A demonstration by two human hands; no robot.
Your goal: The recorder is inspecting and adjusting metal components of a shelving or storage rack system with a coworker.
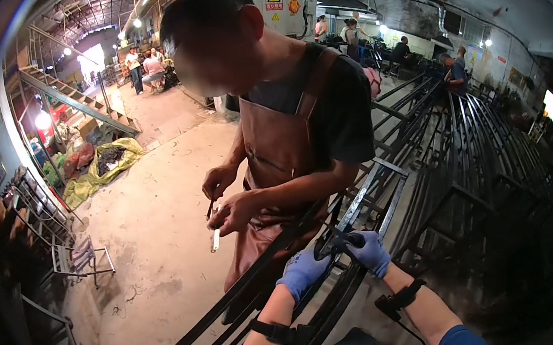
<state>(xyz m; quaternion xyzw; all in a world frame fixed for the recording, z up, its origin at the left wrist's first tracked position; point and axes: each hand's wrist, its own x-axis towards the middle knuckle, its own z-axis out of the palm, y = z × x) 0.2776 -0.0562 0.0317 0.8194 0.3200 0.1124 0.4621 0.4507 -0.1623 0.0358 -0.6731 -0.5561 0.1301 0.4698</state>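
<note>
My left hand and my right hand, both in blue gloves with dark finger areas, meet close together over dark metal bars. The fingers of both hands are curled in. Whatever lies between them is dark and cannot be told apart from the glove fingers and bars. Just beyond my hands, a narrow metal frame with lighter, shiny side rails slants away to the upper right. Black straps with small dark devices sit around both my forearms.
Across the bars stands a co-worker in a brown apron, holding a thin, light metal strip. Many long dark bars stretch off to the right. At the left are a small folding stool, a yellow sack and metal stairs.
</note>
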